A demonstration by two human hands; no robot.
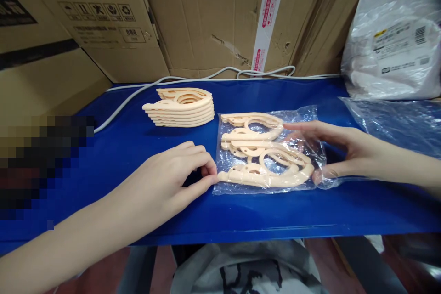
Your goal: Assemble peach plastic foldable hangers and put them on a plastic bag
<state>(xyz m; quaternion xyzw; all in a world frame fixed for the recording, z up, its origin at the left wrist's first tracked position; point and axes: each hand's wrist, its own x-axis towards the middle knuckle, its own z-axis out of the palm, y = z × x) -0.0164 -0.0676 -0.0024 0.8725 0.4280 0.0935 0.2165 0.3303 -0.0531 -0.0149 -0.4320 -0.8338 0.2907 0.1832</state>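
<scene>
A clear plastic bag [306,117] lies on the blue table [138,142], and several peach plastic folding hangers [265,151] rest in and on it. My left hand [172,177] pinches the left tip of the nearest hanger between thumb and fingertips. From the right, my right hand [339,154] reaches into the bag's open end. Its thumb presses the right end of that same hanger and its fingers stretch over the others. A neat stack of several more peach hangers [182,106] sits farther back on the table.
Cardboard boxes [206,18] wall off the back and left. A white cable [144,89] runs along the table's rear edge. At the right are a white plastic sack [396,41] and loose clear plastic film [396,119]. The table's front edge is close to me.
</scene>
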